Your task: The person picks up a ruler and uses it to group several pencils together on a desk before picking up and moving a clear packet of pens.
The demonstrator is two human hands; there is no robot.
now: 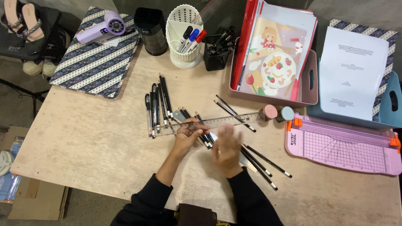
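My left hand (187,133) grips a clear plastic ruler (226,121) that lies across the wooden table (92,142), fingers curled over its left part. My right hand (226,147) hovers blurred just right of it, fingers spread, above several black pencils (261,161) scattered on the table. A row of black pens and pencils (159,104) lies to the left of the ruler. Two more pencils (232,112) cross the ruler near its middle.
A pink paper cutter (343,144) sits at the right. Behind are a pink bin of papers (310,79), a blue bin (391,100), a white marker cup (184,31), black holders (151,29), a striped folder (94,62) with a lilac fan (102,27), and two small round containers (276,113).
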